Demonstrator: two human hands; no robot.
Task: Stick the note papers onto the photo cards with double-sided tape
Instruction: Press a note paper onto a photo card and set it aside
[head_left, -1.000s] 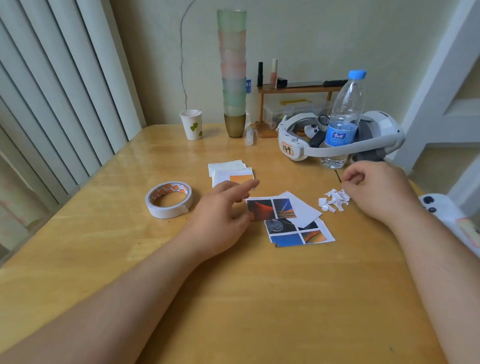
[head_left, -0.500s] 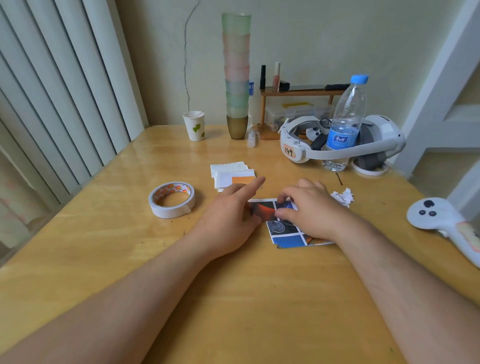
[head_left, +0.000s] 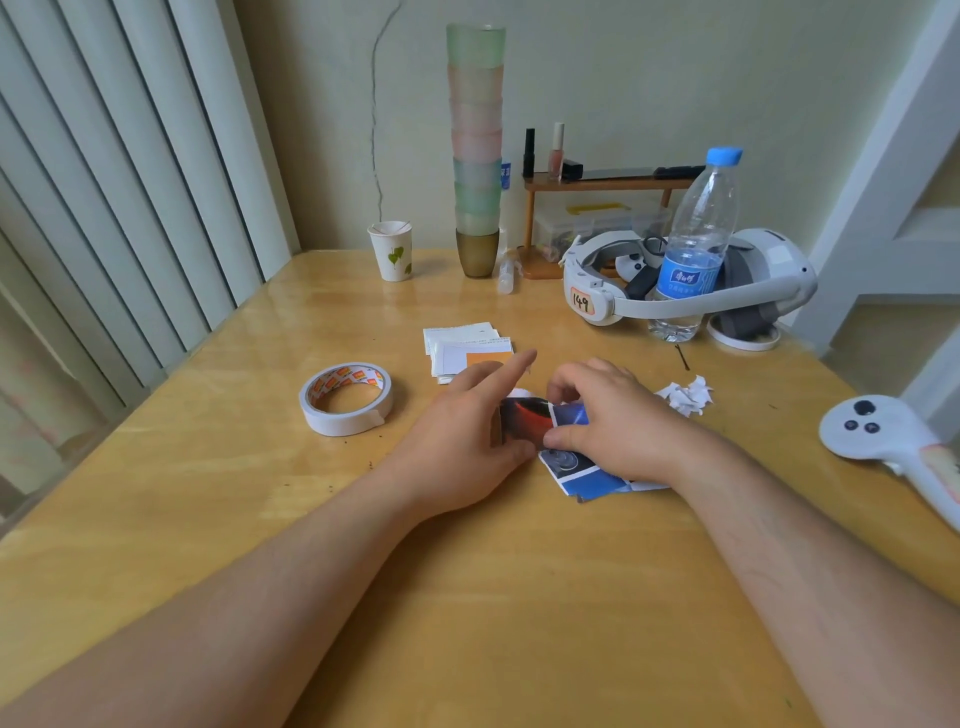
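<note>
Photo cards (head_left: 571, 462) lie on the wooden table (head_left: 260, 509) between both hands. One left hand (head_left: 467, 441) finger points straight out; its thumb looks to hold the top card's left edge. Right hand (head_left: 618, 421) fingers curl, pinching that card. Double-sided tape roll (head_left: 345, 397) sits left; stacked note papers (head_left: 462, 345) lie behind.

One tape roll (head_left: 345, 397); two hands (head_left: 462, 441)
</note>
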